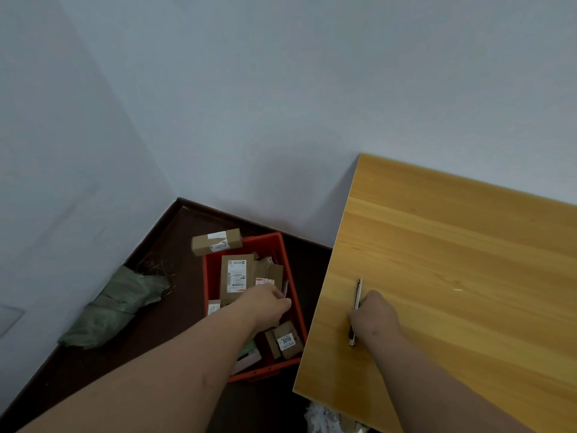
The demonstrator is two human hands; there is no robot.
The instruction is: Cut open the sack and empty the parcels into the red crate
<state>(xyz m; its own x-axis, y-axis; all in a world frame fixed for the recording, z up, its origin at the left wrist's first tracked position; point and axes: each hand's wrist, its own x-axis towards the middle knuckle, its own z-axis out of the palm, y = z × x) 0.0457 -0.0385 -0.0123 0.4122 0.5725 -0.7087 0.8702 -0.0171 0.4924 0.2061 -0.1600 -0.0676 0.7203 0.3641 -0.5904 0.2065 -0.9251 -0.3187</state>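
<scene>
The red crate [290, 270] stands on the dark floor beside the table and holds several brown cardboard parcels [235, 276] with white labels. One parcel [216, 242] rests across the crate's far left corner. My left hand [270, 303] reaches into the crate with fingers curled near a parcel; what it grips is hidden. My right hand [373, 317] is on the wooden table, closed on a slim utility knife [357, 296] that lies along the table's left edge. The crumpled green sack [115, 304] lies flat on the floor by the left wall.
The wooden table [452, 276] fills the right side. White walls meet in a corner behind the crate. White crumpled material [321, 417] lies on the floor under the table's near edge.
</scene>
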